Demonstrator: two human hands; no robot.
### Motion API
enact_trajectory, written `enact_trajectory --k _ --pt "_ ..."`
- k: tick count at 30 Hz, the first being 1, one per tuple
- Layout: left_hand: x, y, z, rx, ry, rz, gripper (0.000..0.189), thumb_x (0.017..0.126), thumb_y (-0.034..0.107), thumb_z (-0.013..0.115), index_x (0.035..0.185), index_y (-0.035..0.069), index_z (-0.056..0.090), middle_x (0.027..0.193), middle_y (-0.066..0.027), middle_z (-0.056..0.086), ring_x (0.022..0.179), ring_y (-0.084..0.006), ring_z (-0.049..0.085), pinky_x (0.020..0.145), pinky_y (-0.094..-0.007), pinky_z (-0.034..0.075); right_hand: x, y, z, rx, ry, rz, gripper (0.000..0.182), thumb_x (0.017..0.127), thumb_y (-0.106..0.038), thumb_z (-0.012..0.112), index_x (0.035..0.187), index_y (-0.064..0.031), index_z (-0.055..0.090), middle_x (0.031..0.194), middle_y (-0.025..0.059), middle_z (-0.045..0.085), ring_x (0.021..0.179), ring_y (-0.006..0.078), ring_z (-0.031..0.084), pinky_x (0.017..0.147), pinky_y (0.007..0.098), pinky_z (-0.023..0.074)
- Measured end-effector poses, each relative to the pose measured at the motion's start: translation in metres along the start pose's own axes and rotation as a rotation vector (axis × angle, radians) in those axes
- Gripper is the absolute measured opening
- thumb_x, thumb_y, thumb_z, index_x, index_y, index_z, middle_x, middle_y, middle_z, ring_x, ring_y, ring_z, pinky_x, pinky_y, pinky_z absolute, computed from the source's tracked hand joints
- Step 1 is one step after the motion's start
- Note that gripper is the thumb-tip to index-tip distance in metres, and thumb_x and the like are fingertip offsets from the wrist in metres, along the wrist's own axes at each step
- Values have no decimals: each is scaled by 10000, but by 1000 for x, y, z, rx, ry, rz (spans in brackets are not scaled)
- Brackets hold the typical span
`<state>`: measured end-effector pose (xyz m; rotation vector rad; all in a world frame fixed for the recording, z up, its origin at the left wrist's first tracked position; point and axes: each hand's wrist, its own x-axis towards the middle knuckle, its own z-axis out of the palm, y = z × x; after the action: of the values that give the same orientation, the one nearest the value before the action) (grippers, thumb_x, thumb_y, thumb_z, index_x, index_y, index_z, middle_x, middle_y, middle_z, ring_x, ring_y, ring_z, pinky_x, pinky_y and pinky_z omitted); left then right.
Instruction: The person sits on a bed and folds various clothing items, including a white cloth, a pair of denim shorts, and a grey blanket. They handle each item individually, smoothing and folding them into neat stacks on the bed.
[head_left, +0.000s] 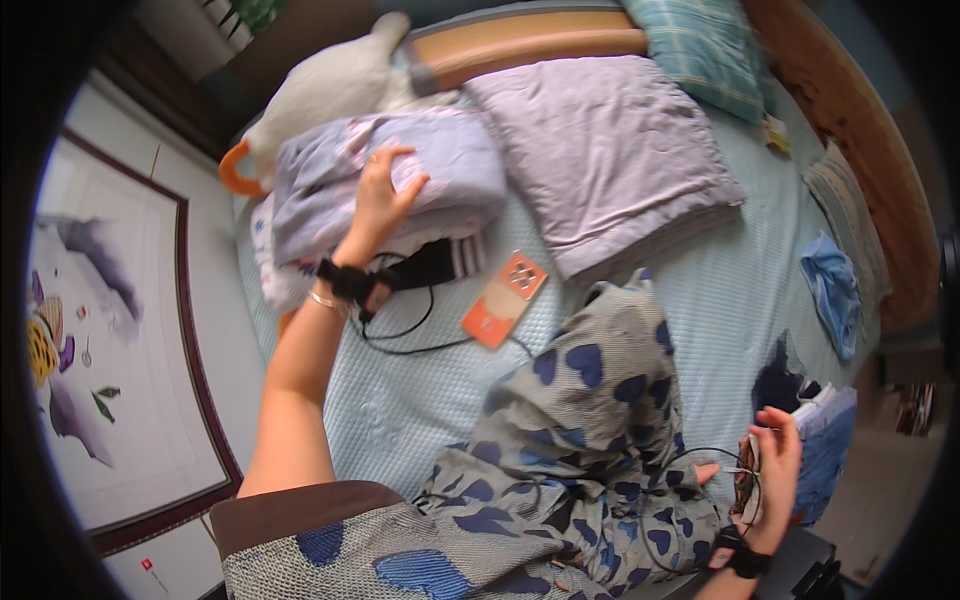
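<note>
My left hand (386, 195) is over the front of a folded lavender fleece blanket (457, 161); its fingers are apart and grip nothing. Whether the palm presses on the fleece I cannot tell. Beneath that blanket lie a white patterned cloth (270, 262) and a black garment with a striped end (424, 266). At the lower right, my right hand (776, 461) has its fingers loosely bent and apart. It is beside folded blue denim (825, 457) and a small brown patterned cloth (745, 469), partly hidden by the hand. I see nothing held in it.
A folded pale mauve quilt (600, 157) lies on the light-blue bed mat (405, 420). An orange phone-like object (504, 300) rests near a black cable (409, 351). Behind are a white plush toy (322, 90) and a teal plaid pillow (697, 52). Blue cloth (831, 289) lies right.
</note>
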<state>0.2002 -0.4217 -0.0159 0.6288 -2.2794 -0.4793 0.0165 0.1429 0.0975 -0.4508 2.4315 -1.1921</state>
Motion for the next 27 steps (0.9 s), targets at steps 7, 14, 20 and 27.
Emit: enact_trajectory --k 7,14,20,27 --pt "-45 -124 -55 339 -474 -275 1035 502 635 738 1368 213 359 1460 -175 224 1369 -351 139 1037 -618 88 45 -72 -80 -230 4 -175 271 927 -134 492 1170 -14 502 1067 64 533 963 128 517 874 263 420" --pt "-68 -152 -26 315 -476 -229 1302 395 568 814 1448 240 122 1488 -208 43 1379 -369 19 1016 -657 32 72 -148 -84 -482 -7 -315 309 930 -160 502 1212 -36 482 1114 60 513 1070 124 486 918 263 402" --pt "-72 -165 -9 257 -424 -219 1359 341 569 815 1452 221 114 1493 -200 38 1383 -357 2 1023 -650 -9 76 -212 -29 -634 -60 -398 302 935 -190 491 1206 -57 480 1062 53 536 989 130 527 894 255 411" --pt "-74 -168 -7 267 -406 -252 1401 318 561 826 1457 223 82 1495 -203 12 1386 -348 -20 1007 -669 -21 100 -257 68 -644 -274 -552 278 905 -148 509 1167 -53 499 1026 76 562 962 141 557 875 273 440"
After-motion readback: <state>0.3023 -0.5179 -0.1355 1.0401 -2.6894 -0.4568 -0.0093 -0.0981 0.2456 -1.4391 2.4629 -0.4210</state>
